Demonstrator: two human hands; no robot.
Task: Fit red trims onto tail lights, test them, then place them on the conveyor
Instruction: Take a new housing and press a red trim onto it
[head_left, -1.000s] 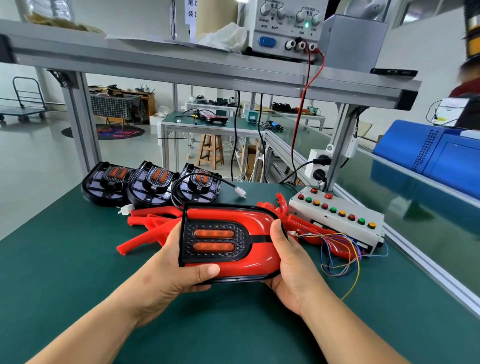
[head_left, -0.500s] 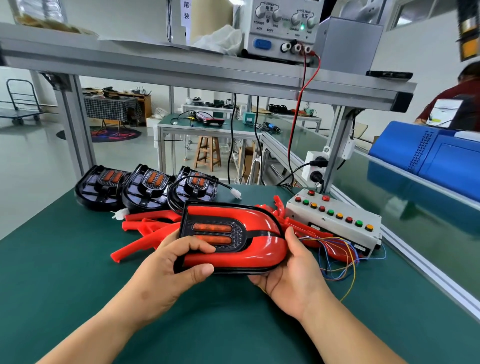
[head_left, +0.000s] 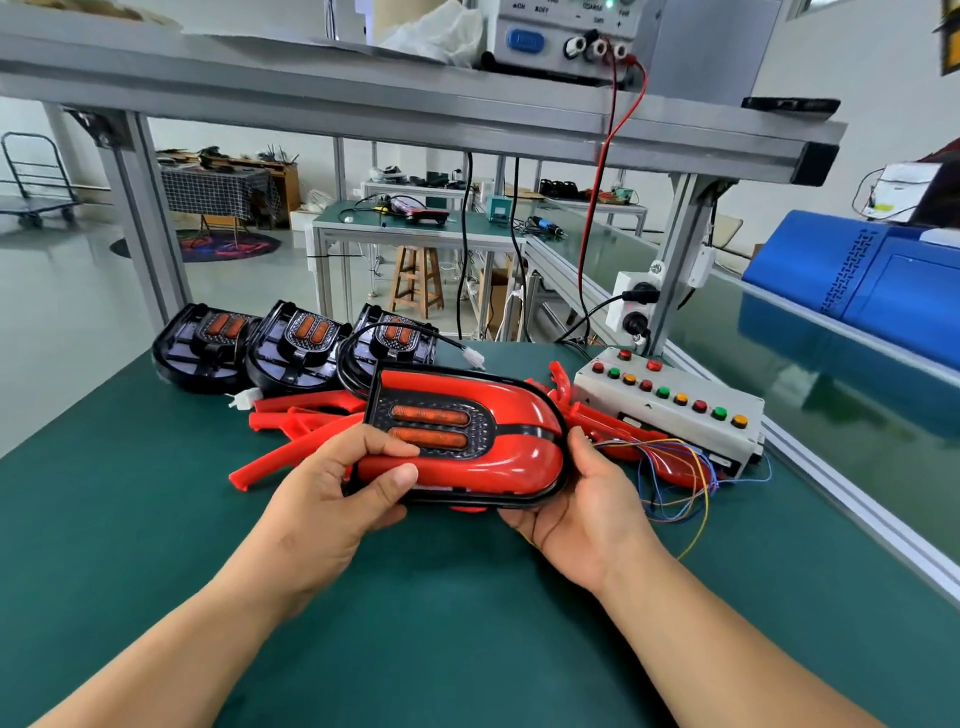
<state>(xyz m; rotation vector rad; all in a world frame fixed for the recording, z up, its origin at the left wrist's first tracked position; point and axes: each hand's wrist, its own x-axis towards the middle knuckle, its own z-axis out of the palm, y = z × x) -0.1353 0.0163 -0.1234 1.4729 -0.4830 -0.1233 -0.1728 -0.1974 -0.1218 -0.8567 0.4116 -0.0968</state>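
Note:
A tail light with a glossy red trim around its two orange lenses is held just above the green table. My left hand grips its left end, thumb and fingers curled over the front. My right hand cups the rounded right end from underneath. Three black tail lights without trim lean in a row behind. Loose red trims lie in a pile under and behind the held light.
A grey test box with red, green and orange buttons and coloured wires sits at the right. The green conveyor runs along the right edge, a blue case beyond it. A power supply stands on the overhead shelf.
My left hand shifted from under the light's left edge to over its front face, fingers now curled on the lens area. The light tilted slightly flatter.

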